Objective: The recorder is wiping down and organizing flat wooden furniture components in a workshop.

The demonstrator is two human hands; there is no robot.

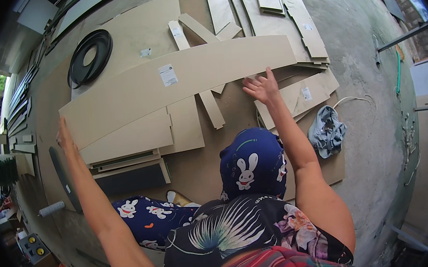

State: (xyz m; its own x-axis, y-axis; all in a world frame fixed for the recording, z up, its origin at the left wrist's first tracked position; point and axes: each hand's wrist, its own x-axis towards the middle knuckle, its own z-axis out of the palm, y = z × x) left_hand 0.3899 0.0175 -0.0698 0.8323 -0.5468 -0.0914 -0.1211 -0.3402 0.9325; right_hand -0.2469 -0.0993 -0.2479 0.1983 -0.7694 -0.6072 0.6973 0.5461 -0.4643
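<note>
A long beige board (227, 56) with a white label lies across in front of me, over several other panels. My left hand (66, 137) is at its left end, thumb along the edge and the other fingers partly hidden, closed on that end. Near the board's right part, just below its front edge, my right hand (263, 86) is open, fingers spread and thumb up. Whether its fingertips touch the board I cannot tell. A narrow beige strip (212, 111) sticks out from under the board, left of my right hand.
Pale panels (260, 22) are stacked at the far right, and more panels (297, 95) lie nearer. A coil of black edging (90, 58) rests at the far left. Crumpled blue cloth (327, 131) lies to the right. A dark panel (131, 180) lies by my knee.
</note>
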